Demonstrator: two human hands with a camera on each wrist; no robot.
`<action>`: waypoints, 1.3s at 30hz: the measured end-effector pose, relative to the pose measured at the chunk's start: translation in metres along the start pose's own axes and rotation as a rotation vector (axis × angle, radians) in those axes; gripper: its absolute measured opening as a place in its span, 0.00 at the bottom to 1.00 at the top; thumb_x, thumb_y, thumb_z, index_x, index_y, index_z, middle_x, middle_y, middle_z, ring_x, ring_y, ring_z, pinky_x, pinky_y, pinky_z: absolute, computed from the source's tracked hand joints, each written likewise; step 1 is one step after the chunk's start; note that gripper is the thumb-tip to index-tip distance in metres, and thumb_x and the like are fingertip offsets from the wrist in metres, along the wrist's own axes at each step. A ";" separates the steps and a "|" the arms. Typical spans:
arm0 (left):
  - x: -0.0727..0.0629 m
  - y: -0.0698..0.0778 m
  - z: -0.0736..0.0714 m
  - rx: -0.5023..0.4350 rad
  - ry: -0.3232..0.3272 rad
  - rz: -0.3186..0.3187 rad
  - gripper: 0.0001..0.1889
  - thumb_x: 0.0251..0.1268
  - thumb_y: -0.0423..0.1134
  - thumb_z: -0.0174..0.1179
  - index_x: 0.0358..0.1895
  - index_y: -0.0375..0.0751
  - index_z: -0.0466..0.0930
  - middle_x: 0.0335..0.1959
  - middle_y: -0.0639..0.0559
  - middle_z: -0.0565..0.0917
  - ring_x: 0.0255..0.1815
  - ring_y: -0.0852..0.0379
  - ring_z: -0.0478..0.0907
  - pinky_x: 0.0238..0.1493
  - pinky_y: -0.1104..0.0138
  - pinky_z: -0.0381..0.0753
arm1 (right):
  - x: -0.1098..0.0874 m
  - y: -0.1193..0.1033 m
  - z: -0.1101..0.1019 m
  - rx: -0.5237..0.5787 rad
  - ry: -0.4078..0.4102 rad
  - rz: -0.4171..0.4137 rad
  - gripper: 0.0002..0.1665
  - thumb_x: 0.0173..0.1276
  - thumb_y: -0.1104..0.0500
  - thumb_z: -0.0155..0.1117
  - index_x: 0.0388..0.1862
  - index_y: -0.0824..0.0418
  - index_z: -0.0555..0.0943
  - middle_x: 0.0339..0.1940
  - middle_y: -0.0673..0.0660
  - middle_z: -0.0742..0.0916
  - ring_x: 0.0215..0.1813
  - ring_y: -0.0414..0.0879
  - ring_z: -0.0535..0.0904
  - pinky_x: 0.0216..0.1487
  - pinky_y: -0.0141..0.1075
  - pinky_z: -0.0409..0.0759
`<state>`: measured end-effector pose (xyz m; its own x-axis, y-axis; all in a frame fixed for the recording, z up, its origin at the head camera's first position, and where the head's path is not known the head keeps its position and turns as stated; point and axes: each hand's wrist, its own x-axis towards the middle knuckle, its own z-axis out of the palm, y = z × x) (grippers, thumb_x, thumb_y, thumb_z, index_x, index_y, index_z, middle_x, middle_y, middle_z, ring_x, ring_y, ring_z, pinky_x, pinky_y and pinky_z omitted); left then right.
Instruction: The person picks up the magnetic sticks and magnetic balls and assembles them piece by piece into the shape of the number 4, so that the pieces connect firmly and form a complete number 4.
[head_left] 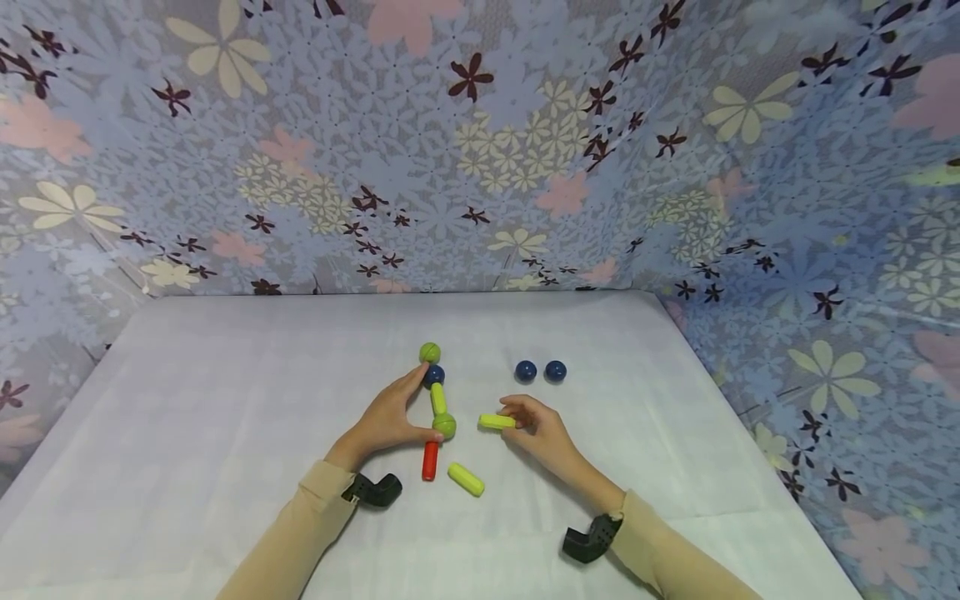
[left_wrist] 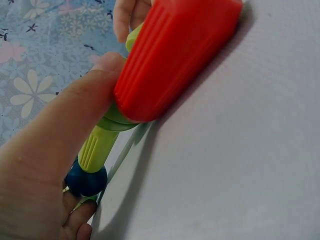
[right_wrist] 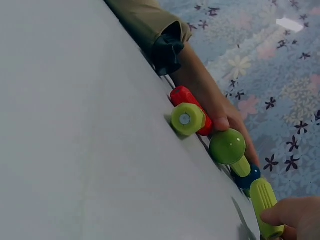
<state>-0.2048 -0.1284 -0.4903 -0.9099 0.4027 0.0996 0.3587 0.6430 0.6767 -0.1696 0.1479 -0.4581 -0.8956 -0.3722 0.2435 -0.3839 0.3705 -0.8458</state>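
My left hand [head_left: 386, 421] spans a joined piece, with its thumb at a green ball [head_left: 444, 426] and its fingers at a dark blue ball [head_left: 433, 375]. A short yellow-green rod [head_left: 438, 399] links those two balls. Past the blue ball is another green ball [head_left: 430, 352]; a red rod [head_left: 430, 461] lies beside the thumb, at the near green ball. To the right, my right hand [head_left: 542, 432] pinches a yellow-green toy building rod [right_wrist: 263, 200] by one end, its other end pointing toward the joined piece, a gap apart.
A loose yellow-green rod [head_left: 466, 479] with a grey disc in its end lies nearer the person. Two dark blue balls, the left ball [head_left: 526, 371] and the right ball [head_left: 556, 371], sit beyond the right hand. Flowered cloth [head_left: 465, 167] hangs behind the white table [head_left: 225, 375].
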 end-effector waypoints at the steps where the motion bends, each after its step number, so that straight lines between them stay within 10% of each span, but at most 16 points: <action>1: 0.000 0.000 0.000 -0.003 0.000 0.001 0.62 0.40 0.60 0.73 0.76 0.40 0.46 0.76 0.41 0.54 0.76 0.40 0.53 0.72 0.46 0.56 | 0.001 0.000 0.000 0.001 -0.005 -0.001 0.23 0.58 0.74 0.64 0.54 0.75 0.75 0.45 0.69 0.85 0.45 0.59 0.80 0.45 0.36 0.80; 39: 0.003 0.002 -0.005 0.052 -0.063 0.008 0.60 0.42 0.60 0.72 0.76 0.42 0.45 0.76 0.42 0.56 0.75 0.41 0.55 0.72 0.43 0.54 | 0.025 0.032 0.017 -0.010 -0.129 -0.056 0.19 0.58 0.68 0.68 0.51 0.65 0.80 0.45 0.60 0.87 0.44 0.43 0.82 0.47 0.32 0.80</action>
<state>-0.2077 -0.1294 -0.4853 -0.8926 0.4472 0.0572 0.3776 0.6723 0.6367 -0.2007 0.1360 -0.4871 -0.8367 -0.4983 0.2270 -0.4354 0.3540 -0.8277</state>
